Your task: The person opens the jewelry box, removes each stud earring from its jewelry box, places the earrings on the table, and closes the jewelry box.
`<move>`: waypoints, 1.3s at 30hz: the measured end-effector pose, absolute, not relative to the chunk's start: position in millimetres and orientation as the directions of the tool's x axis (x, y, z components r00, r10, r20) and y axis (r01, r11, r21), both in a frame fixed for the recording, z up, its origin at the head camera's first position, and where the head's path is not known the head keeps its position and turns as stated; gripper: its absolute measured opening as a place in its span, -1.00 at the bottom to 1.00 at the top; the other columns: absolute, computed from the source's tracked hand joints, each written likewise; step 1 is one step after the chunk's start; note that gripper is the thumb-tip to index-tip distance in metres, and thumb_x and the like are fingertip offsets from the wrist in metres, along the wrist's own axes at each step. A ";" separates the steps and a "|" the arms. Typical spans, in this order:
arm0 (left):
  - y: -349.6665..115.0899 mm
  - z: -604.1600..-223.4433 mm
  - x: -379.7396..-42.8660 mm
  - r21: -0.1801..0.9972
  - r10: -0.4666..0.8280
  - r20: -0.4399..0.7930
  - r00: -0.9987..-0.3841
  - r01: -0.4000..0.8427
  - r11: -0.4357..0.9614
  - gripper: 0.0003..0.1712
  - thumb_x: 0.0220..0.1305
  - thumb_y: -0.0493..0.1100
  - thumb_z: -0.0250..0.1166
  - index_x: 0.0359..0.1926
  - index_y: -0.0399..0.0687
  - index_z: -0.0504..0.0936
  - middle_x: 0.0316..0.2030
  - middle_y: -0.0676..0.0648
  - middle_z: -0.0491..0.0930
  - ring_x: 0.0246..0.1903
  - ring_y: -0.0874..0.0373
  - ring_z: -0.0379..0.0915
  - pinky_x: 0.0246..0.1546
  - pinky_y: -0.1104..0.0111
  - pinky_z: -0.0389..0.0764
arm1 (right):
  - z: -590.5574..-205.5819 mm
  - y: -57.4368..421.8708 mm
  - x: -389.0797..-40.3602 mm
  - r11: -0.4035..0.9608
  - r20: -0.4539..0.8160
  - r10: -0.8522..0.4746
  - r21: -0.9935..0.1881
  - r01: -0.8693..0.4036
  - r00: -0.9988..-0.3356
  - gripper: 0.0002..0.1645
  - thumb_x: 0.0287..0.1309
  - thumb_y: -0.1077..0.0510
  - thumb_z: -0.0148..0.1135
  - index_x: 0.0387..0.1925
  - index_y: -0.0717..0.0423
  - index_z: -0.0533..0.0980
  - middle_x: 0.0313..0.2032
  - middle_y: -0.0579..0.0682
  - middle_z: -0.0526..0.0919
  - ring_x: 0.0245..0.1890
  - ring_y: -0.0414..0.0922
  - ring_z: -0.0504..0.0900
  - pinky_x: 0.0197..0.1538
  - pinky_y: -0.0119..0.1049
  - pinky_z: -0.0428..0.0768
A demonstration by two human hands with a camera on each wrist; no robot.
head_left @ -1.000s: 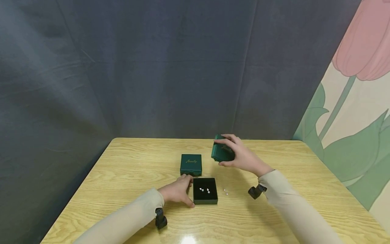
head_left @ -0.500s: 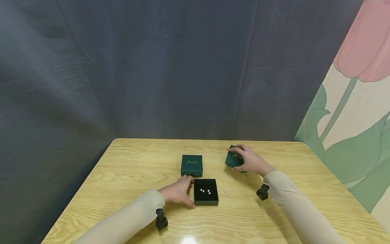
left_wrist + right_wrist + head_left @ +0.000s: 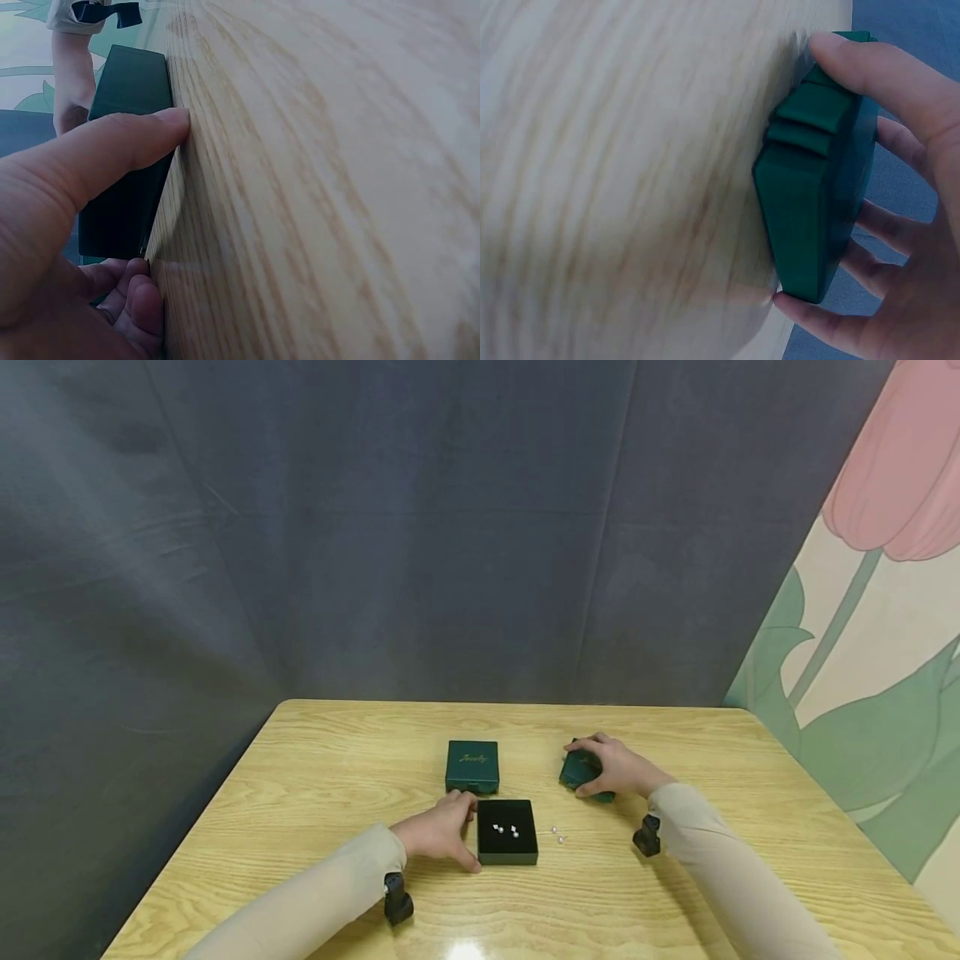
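My right hand grips a green jewelry box on the right side of the table. In the right wrist view its thumb and fingers hold opposite edges of that box, low against the wood. My left hand holds the left side of an open box, thumb at the near corner and fingertips at the far one. Two pearl earrings lie on its black lining. In the left wrist view the thumb crosses the dark side of this open box.
A second green jewelry box with gold lettering stands shut behind the open one. Two small loose pearl earrings lie on the wooden table just right of the open box. A dark curtain hangs beyond the table.
My right hand has brought the green jewelry box down from above the table, rightward and nearer, to the tabletop. The left hand and the open box stay in place.
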State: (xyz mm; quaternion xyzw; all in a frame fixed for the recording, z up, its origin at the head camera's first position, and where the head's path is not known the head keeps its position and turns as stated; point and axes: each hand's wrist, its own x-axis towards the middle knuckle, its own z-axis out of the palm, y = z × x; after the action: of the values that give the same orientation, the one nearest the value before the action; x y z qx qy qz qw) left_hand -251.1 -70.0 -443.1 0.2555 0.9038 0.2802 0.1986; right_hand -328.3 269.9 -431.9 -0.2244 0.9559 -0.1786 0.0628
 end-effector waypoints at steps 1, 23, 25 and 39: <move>-70.1 -443.0 -251.0 0.609 0.572 -0.217 -0.791 0.349 0.712 -0.05 -0.15 0.01 0.60 0.22 -0.12 0.30 -0.07 0.03 0.33 -0.06 0.15 0.28 0.00 0.27 0.43 | -432.0 270.0 -328.6 0.835 -0.042 -0.452 -0.373 -0.405 -0.891 0.00 -0.18 -0.20 0.54 0.31 -0.03 0.36 0.22 0.34 0.30 0.10 0.30 0.40 0.01 0.19 0.49; -70.9 -444.4 -251.0 0.609 0.578 -0.215 -0.787 0.355 0.709 -0.09 -0.14 0.02 0.59 0.20 -0.09 0.31 -0.09 0.04 0.33 -0.08 0.16 0.27 -0.02 0.27 0.43 | -438.3 269.7 -331.8 0.842 -0.104 -0.444 -0.389 -0.374 -0.890 -0.04 -0.18 -0.18 0.55 0.29 -0.03 0.38 0.25 0.33 0.28 0.14 0.30 0.36 0.02 0.20 0.47; -70.9 -444.4 -251.0 0.608 0.578 -0.215 -0.787 0.355 0.710 -0.09 -0.14 0.02 0.59 0.20 -0.09 0.31 -0.09 0.04 0.33 -0.08 0.17 0.27 -0.02 0.27 0.43 | -438.1 269.5 -331.7 0.843 -0.106 -0.440 -0.390 -0.370 -0.892 -0.02 -0.18 -0.18 0.55 0.30 -0.02 0.37 0.26 0.33 0.27 0.14 0.30 0.36 0.02 0.20 0.47; -72.5 -447.4 -251.6 0.612 0.575 -0.205 -0.792 0.355 0.707 -0.06 -0.15 0.01 0.60 0.21 -0.12 0.31 -0.07 0.03 0.33 -0.06 0.15 0.27 0.00 0.27 0.42 | -412.4 251.2 -318.9 0.849 0.077 -0.384 -0.361 -0.385 -0.920 -0.02 0.00 -0.29 0.38 0.37 0.02 0.28 0.33 0.23 0.27 0.30 0.29 0.28 0.22 0.34 0.23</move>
State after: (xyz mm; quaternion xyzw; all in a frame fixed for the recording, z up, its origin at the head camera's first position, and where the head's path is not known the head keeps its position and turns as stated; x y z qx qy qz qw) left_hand -251.6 -72.5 -447.4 0.2574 0.9030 0.2835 0.1946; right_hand -318.9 251.2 -412.4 -0.2001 0.9616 -0.1881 -0.0008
